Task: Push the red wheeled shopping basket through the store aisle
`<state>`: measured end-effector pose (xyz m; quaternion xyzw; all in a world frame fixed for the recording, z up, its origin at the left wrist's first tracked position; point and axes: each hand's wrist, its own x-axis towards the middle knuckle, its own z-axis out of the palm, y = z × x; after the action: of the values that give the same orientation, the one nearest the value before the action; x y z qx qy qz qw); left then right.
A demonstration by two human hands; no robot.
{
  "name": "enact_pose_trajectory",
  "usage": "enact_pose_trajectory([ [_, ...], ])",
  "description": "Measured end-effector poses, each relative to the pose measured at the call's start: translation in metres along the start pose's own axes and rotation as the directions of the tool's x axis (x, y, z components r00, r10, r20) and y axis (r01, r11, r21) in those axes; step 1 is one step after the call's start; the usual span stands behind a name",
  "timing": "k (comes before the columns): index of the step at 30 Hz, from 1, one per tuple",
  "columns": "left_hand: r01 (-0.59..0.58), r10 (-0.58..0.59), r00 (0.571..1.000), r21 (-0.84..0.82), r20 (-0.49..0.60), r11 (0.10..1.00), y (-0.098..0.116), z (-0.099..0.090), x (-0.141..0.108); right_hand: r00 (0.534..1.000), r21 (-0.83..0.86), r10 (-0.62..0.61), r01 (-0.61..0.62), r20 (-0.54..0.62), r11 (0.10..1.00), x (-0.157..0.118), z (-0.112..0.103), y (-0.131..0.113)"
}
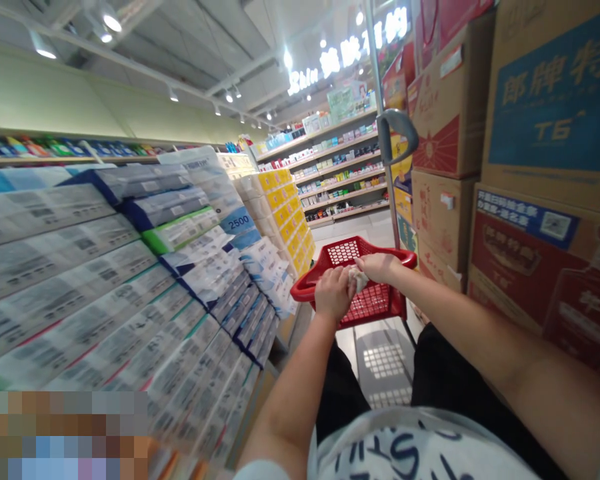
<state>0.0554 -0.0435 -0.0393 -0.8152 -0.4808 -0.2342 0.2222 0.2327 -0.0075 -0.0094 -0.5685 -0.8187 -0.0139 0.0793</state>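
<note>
A red plastic cart basket [365, 303] with a mesh pattern stands in front of my body, its red rim and handle running just under my hands. My left hand [336, 293] is closed at the near side of it, with a crumpled whitish cloth or tissue [357, 279] between the two hands. Reaching in from the right, my right hand [379, 267] has its fingers pressed together on the same whitish bundle, above the basket. Whether either palm also rests on the red handle cannot be told.
Stacked tissue packs [105, 267] line the left, with yellow-and-white packs [285, 213] beyond. Cardboard cartons [445, 220] rise at the right beside a metal pole with a grey handle [397, 137]. Filled shelves [335, 167] stand ahead, past pale floor.
</note>
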Motion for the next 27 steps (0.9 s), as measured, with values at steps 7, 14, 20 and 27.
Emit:
enact_pose_trajectory([
  [7,0.102,-0.101,0.993,0.017,-0.058,0.995,0.006,0.006,0.007,1.0,0.008,0.012,-0.013,0.02,1.0,0.003,-0.001,-0.003],
  [14,0.087,-0.087,0.995,-0.015,-0.039,0.996,0.006,0.006,0.004,0.999,0.036,0.036,-0.037,0.029,0.999,0.0,-0.006,-0.007],
  [20,0.116,-0.116,0.992,0.01,-0.049,0.993,0.009,0.008,0.008,0.997,0.084,0.079,-0.081,0.025,0.993,0.005,-0.003,-0.009],
  [27,0.029,-0.028,0.998,0.017,-0.05,0.999,0.003,0.011,0.002,0.999,0.053,0.047,-0.048,0.015,0.997,0.003,-0.003,-0.008],
])
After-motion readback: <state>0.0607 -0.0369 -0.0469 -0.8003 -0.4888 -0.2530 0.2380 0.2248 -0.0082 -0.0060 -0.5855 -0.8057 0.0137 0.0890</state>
